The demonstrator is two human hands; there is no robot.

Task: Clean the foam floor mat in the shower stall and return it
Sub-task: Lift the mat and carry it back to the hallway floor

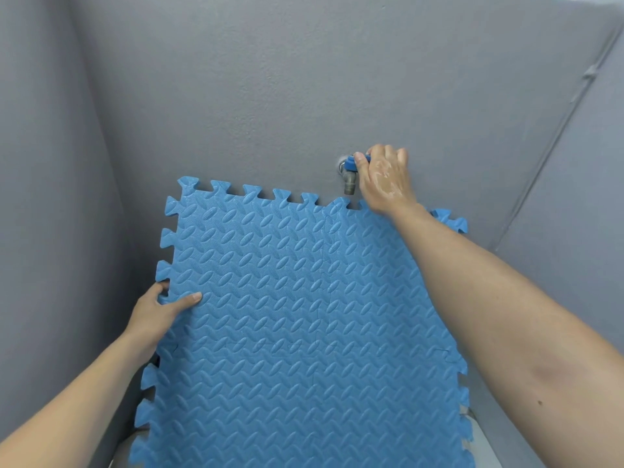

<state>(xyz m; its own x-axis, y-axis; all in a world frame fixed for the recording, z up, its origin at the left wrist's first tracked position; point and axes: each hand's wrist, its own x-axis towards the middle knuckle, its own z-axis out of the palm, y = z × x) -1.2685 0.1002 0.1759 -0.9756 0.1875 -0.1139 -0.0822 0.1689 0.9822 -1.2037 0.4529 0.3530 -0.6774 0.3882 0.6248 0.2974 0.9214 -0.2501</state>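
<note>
My left hand (pixel 158 309) pinches the left edge of the blue foam mat (pixel 304 315), whose near edge is cut off. My right hand (pixel 385 177) curls round the tap's blue handle (pixel 351 162), mostly hiding it; my right arm covers the mat's far right corner.

Pale floor (pixel 479 444) shows at the bottom, the blue foam mat (pixel 304 315) standing over it.

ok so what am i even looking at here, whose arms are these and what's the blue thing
This is a single picture from a camera worn on a person's head, looking forward and down at their own bare hands. No machine is involved. The left hand grips the edge of a blue foam floor mat with jigsaw edges, held up against a grey stall wall. The right hand holds the blue handle of a metal wall tap just above the mat. No water shows.
</note>
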